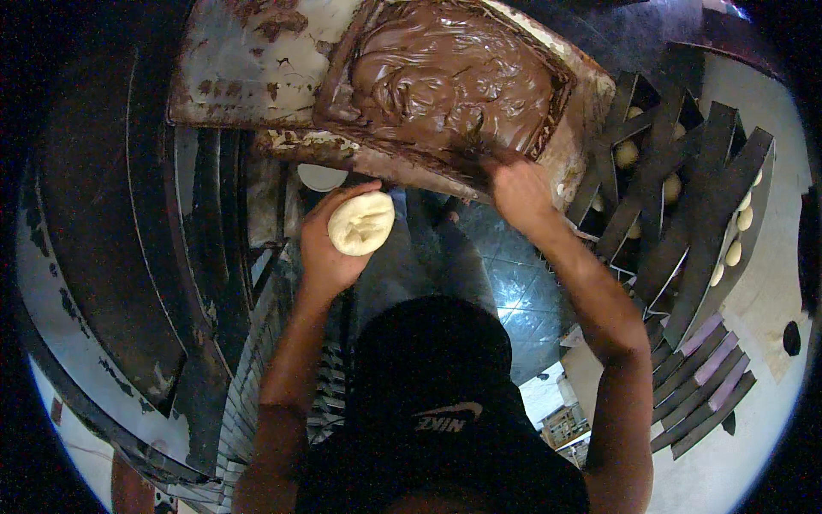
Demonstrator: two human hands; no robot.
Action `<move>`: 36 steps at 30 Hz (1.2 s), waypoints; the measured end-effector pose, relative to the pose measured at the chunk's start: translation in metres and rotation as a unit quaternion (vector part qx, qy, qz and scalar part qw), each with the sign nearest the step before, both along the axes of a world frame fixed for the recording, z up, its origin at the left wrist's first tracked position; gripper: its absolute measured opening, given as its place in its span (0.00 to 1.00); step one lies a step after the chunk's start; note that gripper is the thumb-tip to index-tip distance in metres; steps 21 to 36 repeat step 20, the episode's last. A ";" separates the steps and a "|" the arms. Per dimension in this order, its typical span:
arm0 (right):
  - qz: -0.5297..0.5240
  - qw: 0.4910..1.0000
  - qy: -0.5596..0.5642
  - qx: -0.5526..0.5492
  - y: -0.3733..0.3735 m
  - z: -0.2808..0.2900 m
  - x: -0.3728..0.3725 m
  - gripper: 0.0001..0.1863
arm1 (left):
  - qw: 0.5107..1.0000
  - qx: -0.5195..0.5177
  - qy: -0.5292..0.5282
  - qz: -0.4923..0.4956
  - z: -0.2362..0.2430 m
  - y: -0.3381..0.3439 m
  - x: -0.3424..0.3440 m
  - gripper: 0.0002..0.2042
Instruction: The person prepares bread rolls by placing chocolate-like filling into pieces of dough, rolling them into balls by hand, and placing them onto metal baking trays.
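In my left hand (324, 244) rests a round, pale piece of dough (361, 223) with a hollow pressed into its top. My fingers curl around its side. Ahead lies a tray (330, 86) filled with glossy brown chocolate spread (454, 73), its surface ridged and swirled. My right hand (524, 193) is closed at the tray's near right edge. A dark, motion-smeared shape reaches from its fingers into the spread; I cannot make out what it is.
On the right stand stacked dark trays (651, 188) holding pale dough balls (745, 218). A worn, chocolate-stained board (248, 64) lies at the far left of the spread. Large dark sheets or trays (86, 240) fill the left side. Tiled floor (518, 283) shows below.
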State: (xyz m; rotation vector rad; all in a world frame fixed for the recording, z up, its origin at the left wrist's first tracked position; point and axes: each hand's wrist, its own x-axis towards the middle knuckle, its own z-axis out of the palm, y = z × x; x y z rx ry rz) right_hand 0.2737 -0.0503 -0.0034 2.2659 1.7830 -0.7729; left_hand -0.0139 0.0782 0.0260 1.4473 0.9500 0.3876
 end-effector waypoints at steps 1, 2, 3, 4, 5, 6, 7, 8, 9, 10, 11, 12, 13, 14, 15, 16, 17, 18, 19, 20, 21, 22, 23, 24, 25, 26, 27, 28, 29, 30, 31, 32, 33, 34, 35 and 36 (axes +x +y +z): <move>0.020 1.000 0.006 -0.010 0.008 -0.005 0.002 0.17 | 1.000 0.015 -0.017 0.021 -0.004 0.000 0.001 0.28; 0.040 0.999 0.013 -0.019 0.018 -0.008 0.002 0.17 | 0.999 0.021 -0.017 0.037 0.000 0.002 0.002 0.28; 0.018 0.999 0.027 0.031 0.021 -0.002 0.000 0.17 | 0.998 0.027 -0.017 0.054 0.008 0.005 0.003 0.28; -0.003 0.996 0.041 0.080 0.024 0.001 -0.003 0.17 | 0.997 0.033 -0.017 0.071 0.013 0.006 0.002 0.28; -0.015 0.993 0.055 0.101 0.022 -0.003 -0.008 0.16 | 0.997 0.003 -0.022 0.077 0.014 0.004 0.001 0.28; -0.023 0.989 0.070 0.127 0.022 -0.015 -0.015 0.15 | 0.996 -0.022 -0.027 0.088 0.012 0.002 0.000 0.28; -0.030 0.984 0.086 0.153 0.022 -0.024 -0.018 0.15 | 0.993 -0.047 -0.033 0.098 0.011 0.001 -0.001 0.28; -0.058 0.977 0.121 0.168 0.024 -0.026 -0.021 0.14 | 0.994 -0.036 -0.024 0.095 0.012 0.000 -0.003 0.28; -0.087 0.967 0.155 0.182 0.025 -0.027 -0.025 0.12 | 0.995 -0.025 -0.015 0.093 0.013 0.000 -0.004 0.27; -0.116 0.955 0.190 0.195 0.026 -0.028 -0.028 0.11 | 0.996 -0.014 -0.005 0.090 0.014 -0.001 -0.005 0.27; -0.134 0.944 0.223 0.202 0.030 -0.028 -0.033 0.10 | 0.995 -0.007 0.002 0.100 0.016 -0.001 -0.004 0.27; -0.153 0.931 0.256 0.209 0.035 -0.027 -0.041 0.08 | 0.994 0.000 0.008 0.110 0.017 0.000 -0.003 0.27; -0.172 0.917 0.288 0.216 0.040 -0.025 -0.047 0.07 | 0.993 0.007 0.015 0.120 0.018 0.000 0.000 0.27; -0.189 0.893 0.335 0.234 0.050 -0.010 -0.053 0.07 | 0.992 0.049 0.001 0.120 0.015 0.003 0.001 0.27; -0.206 0.864 0.388 0.247 0.056 0.021 -0.064 0.06 | 0.989 0.091 -0.006 0.120 0.013 0.004 0.000 0.27; -0.229 0.834 0.433 0.255 0.055 0.048 -0.073 0.06 | 0.986 0.125 -0.017 0.114 0.012 0.002 -0.002 0.27; -0.201 0.826 0.444 0.284 0.057 0.069 -0.075 0.06 | 0.990 0.079 -0.018 0.112 0.021 0.000 0.002 0.28; -0.170 0.819 0.449 0.315 0.058 0.090 -0.073 0.07 | 0.993 0.032 -0.020 0.113 0.032 -0.003 0.007 0.30; -0.140 0.810 0.453 0.345 0.055 0.106 -0.072 0.07 | 0.995 0.036 -0.037 0.080 0.041 -0.001 0.011 0.31; -0.165 0.792 0.471 0.352 0.047 0.119 -0.072 0.06 | 0.995 0.042 -0.040 0.080 0.047 -0.001 0.012 0.31; -0.165 0.792 0.471 0.352 0.047 0.119 -0.072 0.06 | 0.995 0.042 -0.040 0.080 0.047 -0.001 0.012 0.31; -0.165 0.792 0.471 0.352 0.047 0.119 -0.072 0.06 | 0.995 0.042 -0.040 0.080 0.047 -0.001 0.012 0.31; -0.165 0.792 0.471 0.352 0.047 0.119 -0.072 0.06 | 0.995 0.042 -0.040 0.080 0.047 -0.001 0.012 0.31; -0.165 0.792 0.471 0.352 0.047 0.119 -0.072 0.06 | 0.995 0.042 -0.040 0.080 0.047 -0.001 0.012 0.31; -0.165 0.792 0.471 0.352 0.047 0.119 -0.072 0.06 | 0.995 0.042 -0.040 0.080 0.047 -0.001 0.012 0.31; -0.165 0.792 0.471 0.352 0.047 0.119 -0.072 0.06 | 0.995 0.042 -0.040 0.080 0.047 -0.001 0.012 0.31; -0.165 0.792 0.471 0.352 0.047 0.119 -0.072 0.06 | 0.995 0.042 -0.040 0.080 0.047 -0.001 0.012 0.31; -0.165 0.792 0.471 0.352 0.047 0.119 -0.072 0.06 | 0.995 0.042 -0.040 0.080 0.047 -0.001 0.012 0.31; -0.165 0.792 0.471 0.352 0.047 0.119 -0.072 0.06 | 0.995 0.042 -0.040 0.080 0.047 -0.001 0.012 0.31; -0.165 0.792 0.471 0.352 0.047 0.119 -0.072 0.06 | 0.995 0.042 -0.040 0.080 0.047 -0.001 0.012 0.31; -0.165 0.792 0.471 0.352 0.047 0.119 -0.072 0.06 | 0.995 0.042 -0.040 0.080 0.047 -0.001 0.012 0.31; -0.165 0.792 0.471 0.352 0.047 0.119 -0.072 0.06 | 0.995 0.042 -0.040 0.080 0.047 -0.001 0.012 0.31; -0.165 0.792 0.471 0.352 0.047 0.119 -0.072 0.06 | 0.995 0.042 -0.040 0.080 0.047 -0.001 0.012 0.31; -0.165 0.792 0.471 0.352 0.047 0.119 -0.072 0.06 | 0.995 0.042 -0.040 0.080 0.047 -0.001 0.012 0.31; -0.165 0.792 0.471 0.352 0.047 0.119 -0.072 0.06 | 0.995 0.042 -0.040 0.080 0.047 -0.001 0.012 0.31; -0.165 0.792 0.471 0.352 0.047 0.119 -0.072 0.06 | 0.995 0.042 -0.040 0.080 0.047 -0.001 0.012 0.31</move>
